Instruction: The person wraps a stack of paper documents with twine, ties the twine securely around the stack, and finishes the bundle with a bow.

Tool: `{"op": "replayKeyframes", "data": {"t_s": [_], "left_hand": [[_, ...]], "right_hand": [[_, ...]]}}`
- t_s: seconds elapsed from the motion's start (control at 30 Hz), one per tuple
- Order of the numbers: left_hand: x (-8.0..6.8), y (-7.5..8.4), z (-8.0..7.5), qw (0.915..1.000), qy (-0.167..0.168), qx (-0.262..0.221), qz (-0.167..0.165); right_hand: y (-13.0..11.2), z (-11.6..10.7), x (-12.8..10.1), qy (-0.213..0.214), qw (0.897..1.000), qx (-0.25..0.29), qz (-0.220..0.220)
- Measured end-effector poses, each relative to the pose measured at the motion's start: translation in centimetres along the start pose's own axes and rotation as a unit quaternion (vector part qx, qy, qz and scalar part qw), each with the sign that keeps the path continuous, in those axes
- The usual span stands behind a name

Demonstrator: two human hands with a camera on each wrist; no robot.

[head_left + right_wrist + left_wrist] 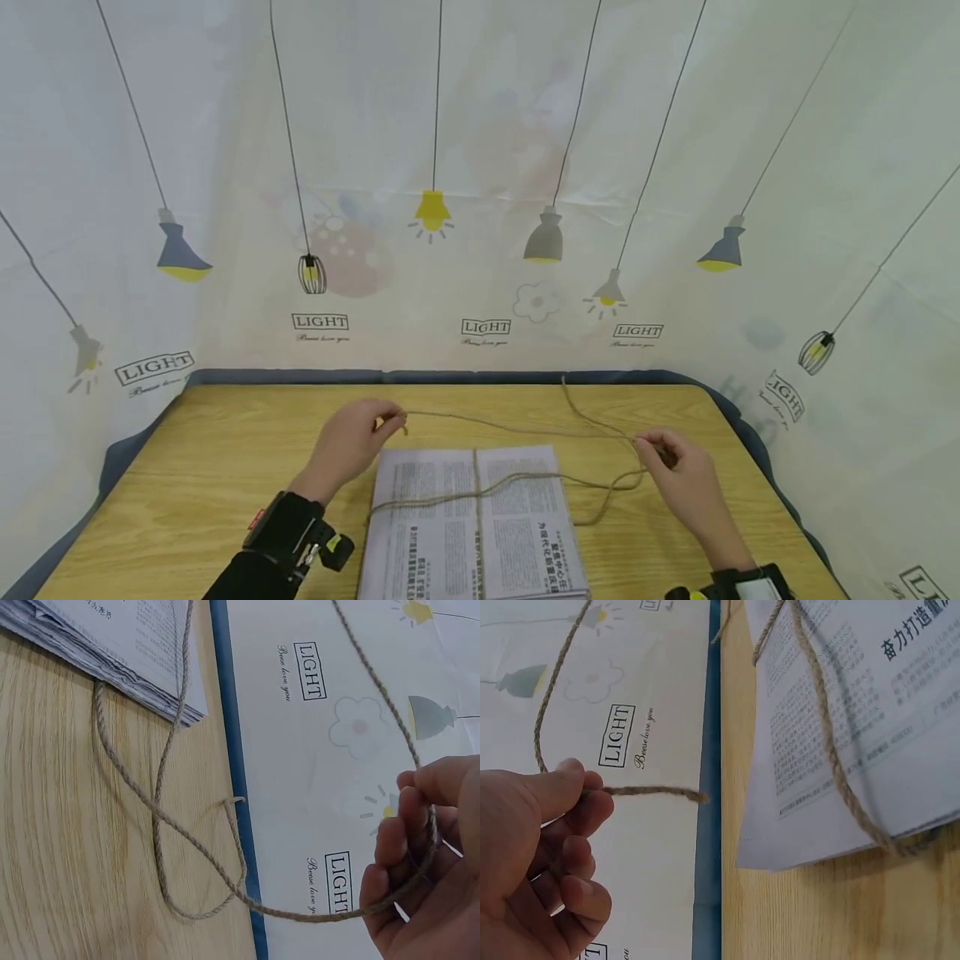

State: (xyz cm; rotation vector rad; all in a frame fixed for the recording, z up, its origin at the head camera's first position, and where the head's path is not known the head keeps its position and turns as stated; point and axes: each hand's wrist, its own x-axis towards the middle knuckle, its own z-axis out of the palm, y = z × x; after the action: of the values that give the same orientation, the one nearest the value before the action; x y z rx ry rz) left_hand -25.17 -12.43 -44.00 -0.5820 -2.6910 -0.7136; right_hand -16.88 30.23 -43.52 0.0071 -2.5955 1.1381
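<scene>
A stack of newspapers [435, 550] lies on the table, with brown twine [477, 525] running lengthwise and across its top. My left hand [351, 442] pinches the twine close to one end, above the stack's far left corner; the short frayed tail [682, 793] sticks out past the fingertips in the left wrist view. To the right of the stack, my right hand [681, 475] holds the same twine, which passes through its curled fingers in the right wrist view. Between the hands the strand [510, 428] hangs in a slight sag beyond the newspapers.
Loose loops of twine [157, 847] lie right of the stack, and another end reaches the table's far edge. The wood-grain table [247, 433] has a dark blue border [465, 377]. Behind it hangs a pale cloth [480, 250] printed with lamps.
</scene>
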Motion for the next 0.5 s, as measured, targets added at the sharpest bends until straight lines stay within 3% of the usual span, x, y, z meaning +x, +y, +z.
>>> {"op": "replayKeyframes", "data": {"t_s": [0.2, 0.4, 0.5], "left_hand": [[-0.2, -0.2, -0.7, 0.9940, -0.028, -0.103, -0.026], [-0.4, 0.3, -1.1, 0.9768, -0.075, -0.190, -0.064], [-0.5, 0.6, -1.0, 0.9706, -0.094, -0.208, -0.077]], "right_hand": [[0.0, 0.7, 0.4, -0.029, 0.999, -0.034, 0.010], [0.7, 1.6, 1.1, -0.047, 0.998, -0.047, 0.016], [1.2, 2.3, 1.4, -0.056, 0.997, -0.047, 0.015]]}}
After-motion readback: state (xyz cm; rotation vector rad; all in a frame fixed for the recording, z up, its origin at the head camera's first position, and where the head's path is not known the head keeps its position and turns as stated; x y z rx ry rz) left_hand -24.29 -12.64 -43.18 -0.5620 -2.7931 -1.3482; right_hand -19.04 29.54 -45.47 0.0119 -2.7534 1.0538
